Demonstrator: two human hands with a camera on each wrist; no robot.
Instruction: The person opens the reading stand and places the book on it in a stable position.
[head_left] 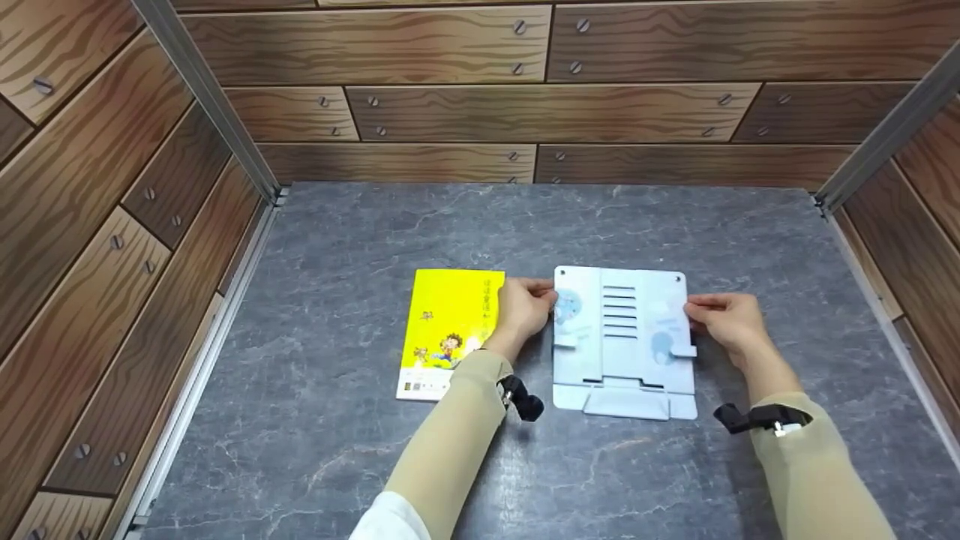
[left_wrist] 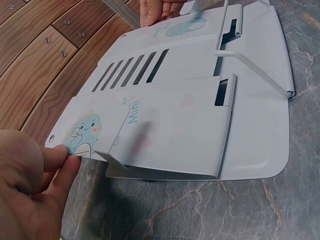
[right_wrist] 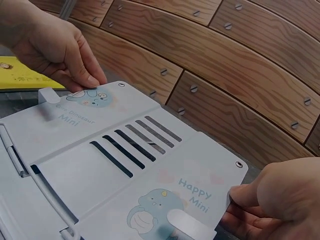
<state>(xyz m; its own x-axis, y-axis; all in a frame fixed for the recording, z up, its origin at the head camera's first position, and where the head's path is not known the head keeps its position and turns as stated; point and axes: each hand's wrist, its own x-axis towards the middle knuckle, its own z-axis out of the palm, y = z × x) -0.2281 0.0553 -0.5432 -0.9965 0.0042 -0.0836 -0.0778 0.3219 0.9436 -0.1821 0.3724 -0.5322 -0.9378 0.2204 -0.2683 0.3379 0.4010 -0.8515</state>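
A white book stand (head_left: 621,330) with slots and pale blue dinosaur prints is on the grey table, its hinged back plate tilted slightly up from the base. On its left edge my left hand (head_left: 524,307) pinches the plate between thumb and fingers, near a corner hole. My right hand (head_left: 729,321) pinches the opposite edge the same way, with the thumb (right_wrist: 243,194) on top. Small page clips stick out near both sides, and a wire ledge (left_wrist: 255,72) crosses the front. A yellow book (head_left: 450,315) lies left of the stand, partly hidden under my left hand and forearm.
Wood-patterned panels (head_left: 442,112) wall in the table at the back and both sides, with metal rails (head_left: 202,397) along the side edges. Grey marbled tabletop (head_left: 315,450) surrounds the book and the stand.
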